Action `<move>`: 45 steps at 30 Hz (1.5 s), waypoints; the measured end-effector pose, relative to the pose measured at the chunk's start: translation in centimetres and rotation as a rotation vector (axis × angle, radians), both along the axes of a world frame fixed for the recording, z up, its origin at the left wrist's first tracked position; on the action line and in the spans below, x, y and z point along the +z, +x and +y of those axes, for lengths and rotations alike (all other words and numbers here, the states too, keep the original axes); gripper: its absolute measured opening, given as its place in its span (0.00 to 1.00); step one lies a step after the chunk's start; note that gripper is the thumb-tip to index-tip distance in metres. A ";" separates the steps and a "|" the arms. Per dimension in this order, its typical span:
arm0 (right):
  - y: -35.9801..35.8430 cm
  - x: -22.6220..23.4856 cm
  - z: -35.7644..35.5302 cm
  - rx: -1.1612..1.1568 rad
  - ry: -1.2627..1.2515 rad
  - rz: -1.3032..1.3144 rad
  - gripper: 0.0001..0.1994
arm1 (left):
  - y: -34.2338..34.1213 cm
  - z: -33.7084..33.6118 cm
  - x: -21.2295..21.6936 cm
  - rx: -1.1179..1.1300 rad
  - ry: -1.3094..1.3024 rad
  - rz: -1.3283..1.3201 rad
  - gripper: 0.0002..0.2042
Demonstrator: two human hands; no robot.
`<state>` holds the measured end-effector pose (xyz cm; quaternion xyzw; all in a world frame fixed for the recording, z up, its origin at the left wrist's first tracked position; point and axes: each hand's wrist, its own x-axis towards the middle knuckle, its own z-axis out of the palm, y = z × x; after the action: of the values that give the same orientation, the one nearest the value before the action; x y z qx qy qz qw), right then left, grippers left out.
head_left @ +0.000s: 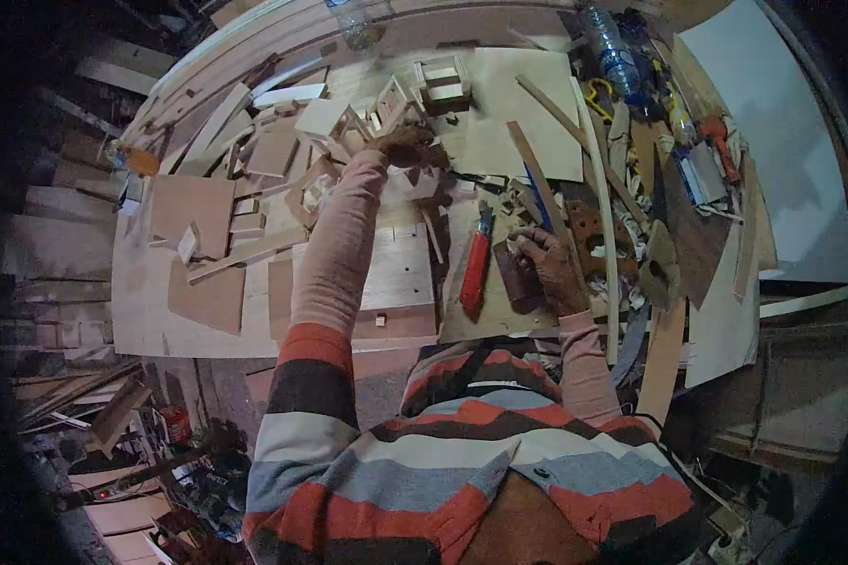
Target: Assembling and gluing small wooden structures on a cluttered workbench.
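My left hand point(407, 149) reaches out to the far middle of the table, among small wooden models. Beside it stand a pale stool-like piece point(330, 122), a slatted chair-like piece point(396, 102) and a small wooden frame point(443, 85). Its fingers are dark and blurred, so their grip cannot be made out. Nearer to me, my right hand point(551, 268) has its thumb and fingertips closed together over a dark brown block point(518, 278). Whatever is in that pinch is too small to name. A red-handled cutter knife point(478, 268) lies just left of the block.
Wooden panels point(193, 212) and strips lie at the left. A pale board point(396, 273) with small holes is under my left forearm. Long wood strips point(598, 217), a plastic bottle point(612, 52), an orange-handled tool point(721, 146) and other tools crowd the right side.
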<state>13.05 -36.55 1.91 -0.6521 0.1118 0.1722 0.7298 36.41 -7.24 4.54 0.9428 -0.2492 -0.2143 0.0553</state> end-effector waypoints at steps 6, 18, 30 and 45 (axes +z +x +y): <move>-0.1 0.5 0.0 0.023 -0.076 -0.053 0.10 | 0.0 -0.1 0.2 0.009 -0.043 -0.014 0.26; 0.2 0.2 0.2 0.069 -0.131 -0.065 0.10 | 0.1 0.5 -1.2 -0.114 -0.262 -0.239 0.28; 8.4 -2.9 5.6 0.134 -0.743 -0.776 0.13 | 1.7 3.3 -6.0 -0.104 -0.141 -0.422 0.22; 11.6 -5.3 9.7 0.453 -1.312 -0.926 0.22 | -3.0 2.3 -3.2 0.216 -0.303 -0.403 0.20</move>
<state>24.61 -26.89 -3.38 -0.9564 -0.2559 -0.0709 0.1217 33.36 -4.99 1.31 0.9686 -0.1825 0.0246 0.1673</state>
